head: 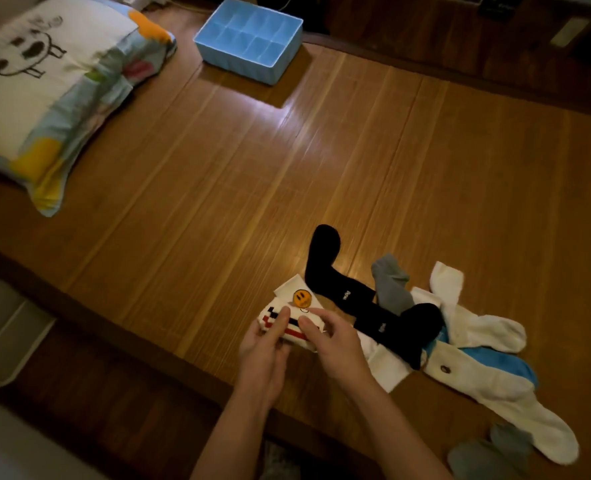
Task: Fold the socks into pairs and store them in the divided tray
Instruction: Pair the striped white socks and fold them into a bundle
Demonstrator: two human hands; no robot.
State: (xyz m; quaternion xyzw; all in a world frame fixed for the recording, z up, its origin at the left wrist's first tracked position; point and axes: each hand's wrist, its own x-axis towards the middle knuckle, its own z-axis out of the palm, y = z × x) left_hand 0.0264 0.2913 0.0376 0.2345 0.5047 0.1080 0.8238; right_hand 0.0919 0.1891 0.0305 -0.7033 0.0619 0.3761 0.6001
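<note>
Brown bamboo mat covers the whole bed and shines a little under the light. At the far left lies a big pillow with a black doodle drawn on its white middle and bright patches round its edge. At the far end of the mat, right of the pillow, sits the blue divided tray, and every little box in it that shows has nothing inside. Near the right side lies a heap of loose socks. Two long black socks cross the heap, and the farther one has its toe pointing far away. White socks spread out to the right of them, one with a blue part, and a grey sock pokes out just behind the black ones. More grey socks sit blurry at the near right corner. In front of the person, both hands hold a folded white sock pair with red and dark stripes and a yellow smiley face patch. It is at the near edge of the mat, well apart from the tray. The left hand curls round its near left end. The right hand presses fingers on its right side.
</note>
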